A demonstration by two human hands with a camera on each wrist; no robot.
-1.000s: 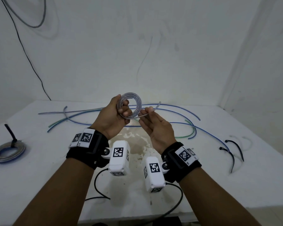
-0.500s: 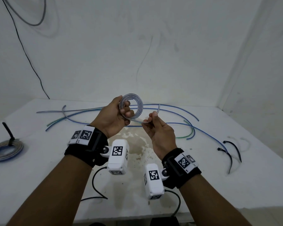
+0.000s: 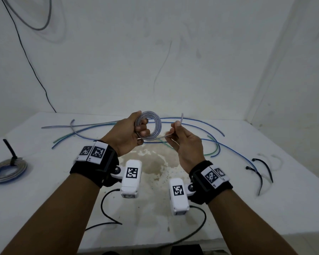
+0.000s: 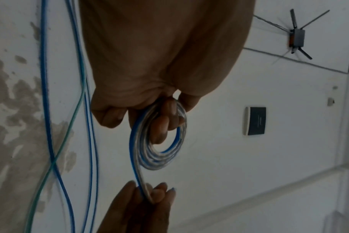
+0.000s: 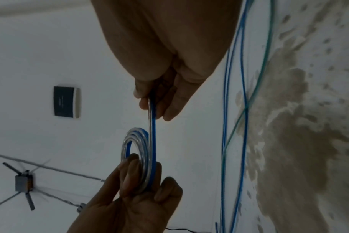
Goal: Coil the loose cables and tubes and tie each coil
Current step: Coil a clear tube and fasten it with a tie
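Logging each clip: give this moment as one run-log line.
stage: coiling | left hand: grips tube coil | right hand: pinches tube tail | tied coil: table left | ties: table right

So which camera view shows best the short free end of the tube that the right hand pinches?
The head view: the free end sticks up past the right hand. Both wrist views show only the stretch from coil to fingers; the tip is hidden.

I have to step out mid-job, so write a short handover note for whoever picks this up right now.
Left hand grips the half-wound coil in the air, untied. Right hand pinches its short free tail.
One tied coil lies far left on the table.
Loose tubes lie behind the hands; black ties at right.
Left: wind in the tail, tie this coil, then coil and tie the rest.
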